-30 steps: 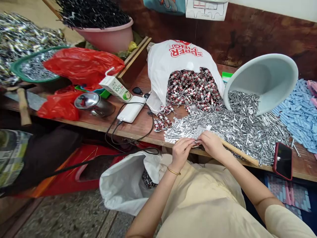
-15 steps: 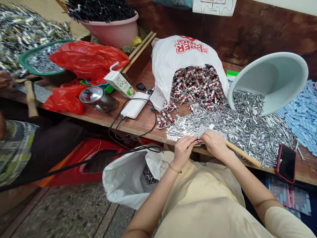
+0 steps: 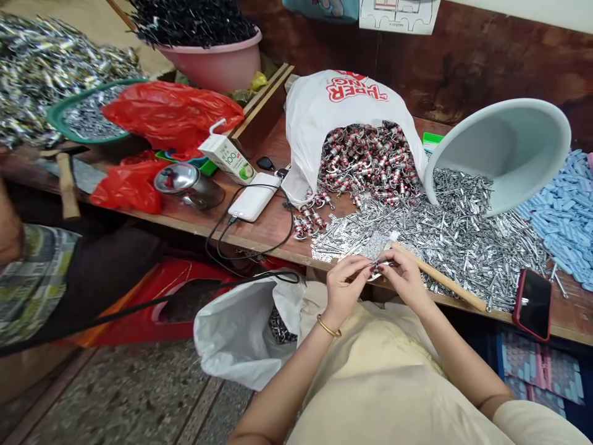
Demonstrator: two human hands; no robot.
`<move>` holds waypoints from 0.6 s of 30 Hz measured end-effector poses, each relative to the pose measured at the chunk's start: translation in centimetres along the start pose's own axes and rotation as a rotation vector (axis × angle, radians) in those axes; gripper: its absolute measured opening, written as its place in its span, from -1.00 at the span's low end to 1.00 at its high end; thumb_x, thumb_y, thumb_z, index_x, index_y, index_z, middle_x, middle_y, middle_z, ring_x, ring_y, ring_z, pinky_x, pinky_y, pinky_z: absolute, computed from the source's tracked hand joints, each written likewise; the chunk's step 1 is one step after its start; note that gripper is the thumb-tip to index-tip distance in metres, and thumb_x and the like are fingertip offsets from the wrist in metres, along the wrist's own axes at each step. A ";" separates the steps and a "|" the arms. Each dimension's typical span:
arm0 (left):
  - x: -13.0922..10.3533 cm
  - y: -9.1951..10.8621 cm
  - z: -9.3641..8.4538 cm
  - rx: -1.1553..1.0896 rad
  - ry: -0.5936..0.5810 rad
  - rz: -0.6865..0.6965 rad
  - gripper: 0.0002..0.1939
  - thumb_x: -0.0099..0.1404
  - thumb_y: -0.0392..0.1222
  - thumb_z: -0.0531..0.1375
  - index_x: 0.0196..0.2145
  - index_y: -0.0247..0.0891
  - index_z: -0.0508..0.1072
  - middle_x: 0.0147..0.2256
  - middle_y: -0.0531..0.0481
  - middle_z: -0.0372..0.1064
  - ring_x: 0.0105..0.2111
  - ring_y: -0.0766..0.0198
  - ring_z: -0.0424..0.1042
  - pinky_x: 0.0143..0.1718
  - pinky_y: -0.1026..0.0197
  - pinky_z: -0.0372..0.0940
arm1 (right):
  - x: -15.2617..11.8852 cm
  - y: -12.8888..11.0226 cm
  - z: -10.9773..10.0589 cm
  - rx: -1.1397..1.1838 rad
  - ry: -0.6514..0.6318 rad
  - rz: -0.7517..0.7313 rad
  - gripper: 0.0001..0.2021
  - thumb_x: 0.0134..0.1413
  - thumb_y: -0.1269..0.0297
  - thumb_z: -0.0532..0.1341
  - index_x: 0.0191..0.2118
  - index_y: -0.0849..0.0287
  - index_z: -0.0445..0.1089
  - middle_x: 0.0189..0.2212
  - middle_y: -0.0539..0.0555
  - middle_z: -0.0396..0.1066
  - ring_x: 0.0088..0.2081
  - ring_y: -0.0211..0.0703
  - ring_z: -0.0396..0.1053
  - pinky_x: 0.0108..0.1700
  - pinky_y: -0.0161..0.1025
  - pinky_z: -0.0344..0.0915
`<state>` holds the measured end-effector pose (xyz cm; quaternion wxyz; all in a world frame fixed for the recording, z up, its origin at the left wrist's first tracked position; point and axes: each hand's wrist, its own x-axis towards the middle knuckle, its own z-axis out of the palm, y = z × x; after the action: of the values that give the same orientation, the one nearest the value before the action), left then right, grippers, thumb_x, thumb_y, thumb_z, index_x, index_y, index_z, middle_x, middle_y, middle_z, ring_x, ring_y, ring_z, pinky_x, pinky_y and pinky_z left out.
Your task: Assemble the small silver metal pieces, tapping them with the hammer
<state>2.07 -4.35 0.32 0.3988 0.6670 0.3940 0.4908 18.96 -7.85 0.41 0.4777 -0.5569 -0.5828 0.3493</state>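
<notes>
At the bench's front edge my left hand [image 3: 345, 281], with a gold bangle at its wrist, pinches a small metal part [image 3: 376, 264]. Opposite it, the fingertips of my right hand [image 3: 405, 275] close on the same part. Its exact kind is too small to make out. Just beyond both hands spreads a heap of silvery metal pieces [image 3: 467, 247], mostly thin rods and small perforated plates. A tool with a wooden handle [image 3: 449, 284] lies by my right hand, its pale head [image 3: 391, 238] among the pieces.
Red-and-silver metal parts [image 3: 365, 161] spill from a white plastic bag [image 3: 306, 111]. A tipped grey tub [image 3: 532, 142], light blue pieces [image 3: 556, 204] and a phone [image 3: 534, 306] are at right. Leftward lie a power bank [image 3: 254, 199] and mug [image 3: 204, 190]; an open white sack [image 3: 227, 340] hangs below.
My hands have tilted and drawn slightly apart, and the metal part between them shows more clearly. A neighbouring person's arm at the far left has shifted lower.
</notes>
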 end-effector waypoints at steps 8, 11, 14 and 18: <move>-0.6 2.9 -0.7 0.151 -0.049 0.084 -0.83 0.38 -0.26 0.23 -0.21 -0.19 0.66 -0.40 -0.03 0.53 -0.37 0.27 0.47 -0.31 0.22 0.38 | -0.9 -3.1 -1.4 -0.179 0.064 -0.249 -0.85 0.32 0.31 0.18 -0.08 0.05 0.48 -0.19 0.12 0.54 -0.12 -0.05 0.50 -0.06 -0.06 0.48; -0.8 4.3 -1.3 0.290 -0.082 0.221 -0.80 0.41 -0.25 0.19 -0.18 -0.18 0.65 -0.40 -0.04 0.53 -0.37 0.26 0.45 -0.29 0.19 0.37 | -1.3 -4.2 -1.9 -0.219 0.081 -0.315 -0.83 0.32 0.33 0.18 -0.08 0.02 0.51 -0.19 0.12 0.55 -0.11 -0.03 0.51 -0.05 -0.03 0.48; -0.8 5.3 -2.0 0.390 -0.146 0.365 -0.77 0.44 -0.26 0.15 -0.14 -0.17 0.63 -0.37 -0.05 0.54 -0.36 0.26 0.45 -0.26 0.18 0.38 | -1.9 -5.0 -2.1 -0.206 0.080 -0.335 -0.83 0.32 0.32 0.18 -0.12 0.01 0.53 -0.21 0.12 0.54 -0.14 -0.05 0.52 -0.09 -0.05 0.49; -0.7 5.8 -2.7 0.362 -0.204 0.495 -0.77 0.44 -0.28 0.15 -0.12 -0.13 0.61 -0.38 -0.01 0.54 -0.32 0.26 0.50 -0.22 0.18 0.42 | -2.6 -5.6 -2.5 -0.162 0.086 -0.349 -0.84 0.32 0.32 0.18 -0.16 0.01 0.53 -0.24 0.11 0.53 -0.17 -0.05 0.52 -0.10 -0.05 0.48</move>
<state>0.08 -6.79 5.92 0.1797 0.8485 0.2584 0.4254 19.34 -11.46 6.01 0.5092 -0.4983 -0.6758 0.1889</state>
